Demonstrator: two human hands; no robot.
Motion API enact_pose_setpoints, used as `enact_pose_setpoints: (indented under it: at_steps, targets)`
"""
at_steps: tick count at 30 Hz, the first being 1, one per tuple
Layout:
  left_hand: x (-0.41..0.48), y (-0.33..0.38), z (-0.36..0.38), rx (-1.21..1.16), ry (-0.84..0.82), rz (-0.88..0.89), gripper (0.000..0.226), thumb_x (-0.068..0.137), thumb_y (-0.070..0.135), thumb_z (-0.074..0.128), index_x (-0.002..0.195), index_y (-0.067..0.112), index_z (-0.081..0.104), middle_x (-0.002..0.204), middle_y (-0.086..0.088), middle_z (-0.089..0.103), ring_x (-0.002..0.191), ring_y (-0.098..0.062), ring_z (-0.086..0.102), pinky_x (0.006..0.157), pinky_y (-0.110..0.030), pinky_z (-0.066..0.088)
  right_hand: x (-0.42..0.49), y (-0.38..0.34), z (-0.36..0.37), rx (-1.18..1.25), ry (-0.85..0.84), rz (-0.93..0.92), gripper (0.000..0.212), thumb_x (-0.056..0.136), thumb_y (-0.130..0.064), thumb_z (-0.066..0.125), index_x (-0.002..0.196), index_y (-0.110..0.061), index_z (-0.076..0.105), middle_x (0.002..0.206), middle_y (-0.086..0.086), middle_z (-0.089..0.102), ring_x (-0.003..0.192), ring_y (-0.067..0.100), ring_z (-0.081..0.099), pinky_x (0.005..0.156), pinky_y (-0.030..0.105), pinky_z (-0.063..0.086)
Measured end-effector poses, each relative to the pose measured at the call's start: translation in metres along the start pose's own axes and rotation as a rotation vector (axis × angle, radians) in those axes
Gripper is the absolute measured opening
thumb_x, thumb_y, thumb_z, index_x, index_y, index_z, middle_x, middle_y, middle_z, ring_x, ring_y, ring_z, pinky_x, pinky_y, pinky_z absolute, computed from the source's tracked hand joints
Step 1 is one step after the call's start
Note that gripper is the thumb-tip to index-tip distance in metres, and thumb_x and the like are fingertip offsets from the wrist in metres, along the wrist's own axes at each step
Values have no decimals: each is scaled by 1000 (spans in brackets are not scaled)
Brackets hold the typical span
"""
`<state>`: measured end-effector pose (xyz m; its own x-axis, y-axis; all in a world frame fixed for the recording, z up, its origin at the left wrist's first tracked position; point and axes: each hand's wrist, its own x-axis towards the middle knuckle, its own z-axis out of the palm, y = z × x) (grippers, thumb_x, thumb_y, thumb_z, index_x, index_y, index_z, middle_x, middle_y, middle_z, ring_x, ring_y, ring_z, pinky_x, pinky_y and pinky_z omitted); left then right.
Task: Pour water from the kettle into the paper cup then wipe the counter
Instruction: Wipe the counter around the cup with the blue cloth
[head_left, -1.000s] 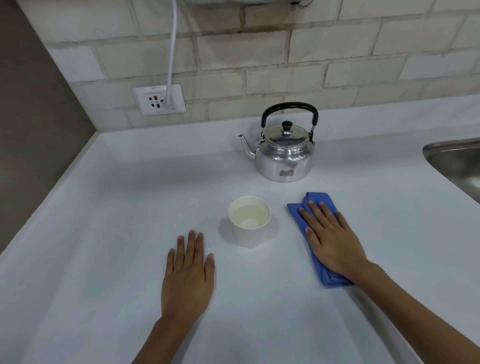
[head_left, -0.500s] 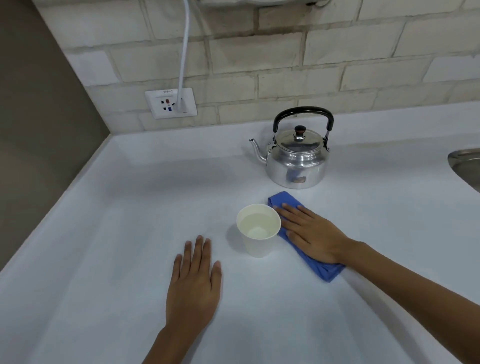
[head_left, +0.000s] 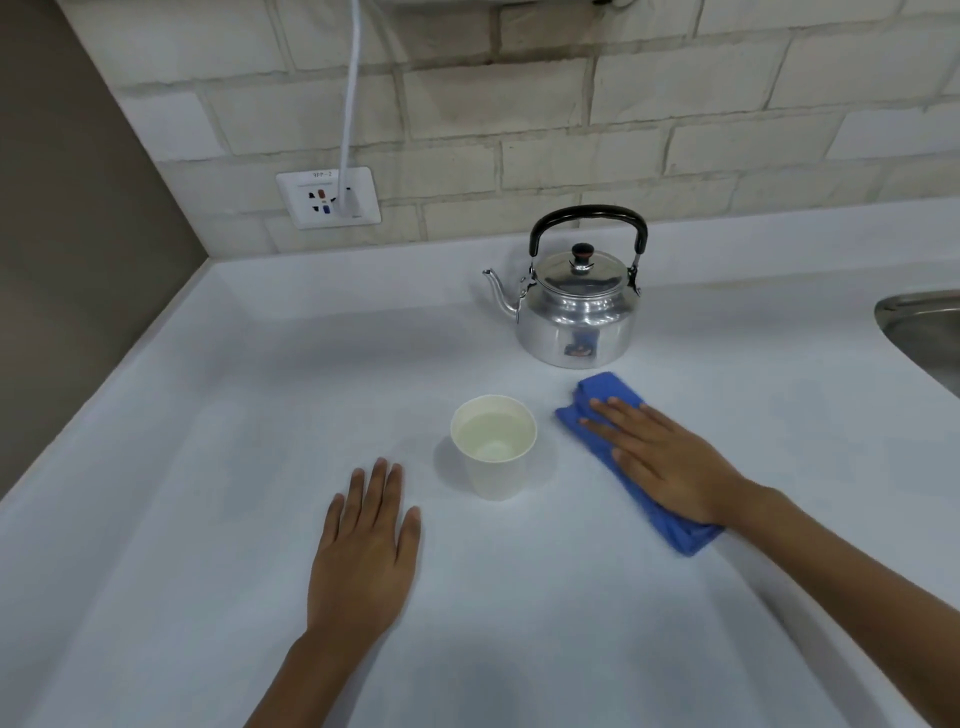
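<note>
A pale brick wall (head_left: 519, 104) is running along the back, with a white socket plate (head_left: 328, 197) sitting low on it and a white cable (head_left: 353, 93) rising from a plug in that plate up out of view. A plain grey-brown side wall (head_left: 78, 234) is closing the corner on the left, meeting the white desk (head_left: 234, 415), whose raised back edge is lying under the bricks. Soft, even light is falling across the surface, and the steel rim of a sink (head_left: 919, 322) is showing at the right edge.
</note>
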<state>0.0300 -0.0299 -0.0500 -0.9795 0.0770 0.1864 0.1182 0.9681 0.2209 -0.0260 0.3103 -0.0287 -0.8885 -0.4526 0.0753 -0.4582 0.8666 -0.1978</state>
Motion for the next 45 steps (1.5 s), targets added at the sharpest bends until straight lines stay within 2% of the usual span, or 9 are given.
enact_pose_setpoints:
  at_steps: [6, 11, 17, 20, 27, 33, 40, 43, 45]
  targets:
    - [2, 4, 1, 48, -29, -11, 76, 83, 55, -8, 144, 13, 10, 154, -2, 13, 143, -20, 9, 113, -33, 3, 9, -3, 1, -93, 36, 368, 77, 73, -48, -14, 145, -25, 4, 156, -1, 2, 142, 14, -2, 115, 34, -1]
    - [2, 4, -1, 60, -68, -5, 78, 78, 50, -10, 145, 13, 5, 156, -3, 9, 144, -22, 5, 115, -36, 4, -9, -73, 15, -98, 82, 273, 69, 81, -43, -11, 145, -24, 2, 153, -3, -6, 142, 17, -4, 114, 32, -7]
    - [0, 3, -4, 39, -85, -8, 77, 78, 51, -11, 145, 16, 1, 156, 0, 2, 144, -19, 0, 115, -33, 0, -57, -89, 20, -24, 91, 108, 57, 95, -44, 0, 144, -26, 23, 152, -6, 18, 140, 15, 13, 112, 29, 0]
    - [0, 4, -7, 24, -99, -21, 59, 94, 44, 6, 145, 16, -3, 156, 0, -1, 144, -18, -4, 116, -33, -2, -52, -56, 10, -47, 128, 237, 55, 91, -42, 10, 143, -26, 21, 151, -2, 22, 139, 19, 21, 111, 29, 4]
    - [0, 7, -11, 30, -113, -21, 55, 98, 35, 14, 146, 16, -4, 157, -1, -5, 144, -18, -7, 116, -34, -3, -42, -66, 12, -109, 89, 548, 78, 75, -46, -13, 146, -21, 7, 156, 3, 4, 143, 19, 0, 115, 38, 1]
    - [0, 9, -11, 38, -110, -14, 55, 98, 34, 15, 146, 14, -2, 157, -4, -2, 144, -21, -5, 117, -35, -1, -60, -150, 32, -151, 223, 504, 63, 96, -35, 1, 134, -9, 44, 141, 14, 44, 128, 32, 42, 104, 43, 19]
    - [1, 7, -15, 25, -173, -33, 55, 99, 34, 14, 146, 12, -5, 157, -5, -5, 144, -21, -7, 116, -34, -3, -54, -199, 38, -25, 117, 412, 65, 96, -42, -3, 138, -12, 37, 146, 10, 36, 134, 28, 33, 108, 39, 12]
    - [1, 8, -22, -13, -210, -32, 55, 100, 33, 14, 145, 10, -5, 157, -6, -7, 143, -20, -9, 116, -32, -5, -51, -177, 20, 184, 209, 338, 72, 86, -54, -9, 145, -21, 16, 155, -2, 11, 142, 13, 4, 113, 29, -3]
    - [-9, 15, -27, -38, -154, 6, 56, 99, 36, 11, 145, 9, -1, 157, -6, -3, 143, -19, -7, 115, -29, -8, -47, -152, 3, 270, 325, 370, 62, 90, -45, 6, 144, -20, 21, 154, -1, 18, 142, 14, 7, 113, 32, 2]
